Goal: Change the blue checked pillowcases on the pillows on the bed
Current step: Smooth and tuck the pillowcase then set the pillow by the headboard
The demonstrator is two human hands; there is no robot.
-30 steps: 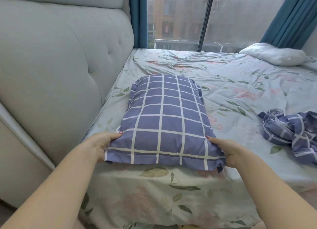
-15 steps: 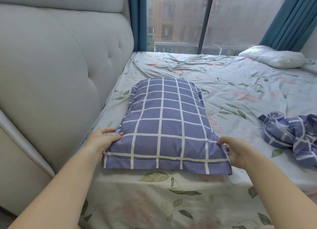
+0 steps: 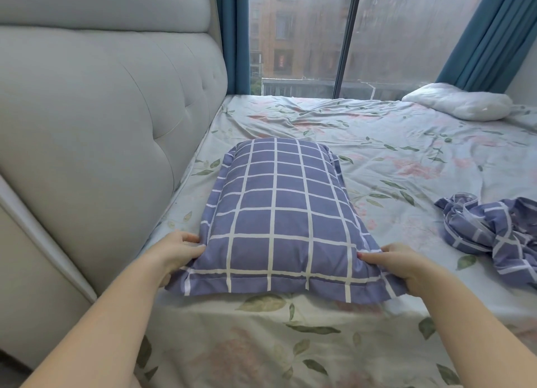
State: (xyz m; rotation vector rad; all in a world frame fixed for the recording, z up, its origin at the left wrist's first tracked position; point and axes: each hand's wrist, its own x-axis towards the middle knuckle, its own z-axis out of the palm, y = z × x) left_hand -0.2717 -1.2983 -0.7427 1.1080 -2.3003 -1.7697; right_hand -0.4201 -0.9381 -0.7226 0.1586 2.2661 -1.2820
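Blue checked cotton covers the pillow, which lies lengthwise on the bed between both grips. The left hand pinches its near corner and the right hand clasps the opposite one. An even pull on both corners looks best for squaring the case. A crumpled checked pillowcase lies right of the right grip, with a bare white pillow far beyond. The headboard crowds the left grip.

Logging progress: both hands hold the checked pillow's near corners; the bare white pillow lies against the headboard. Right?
No: the head view shows the bare white pillow far right by the curtain, not against the headboard. Left hand and right hand hold the checked pillow.
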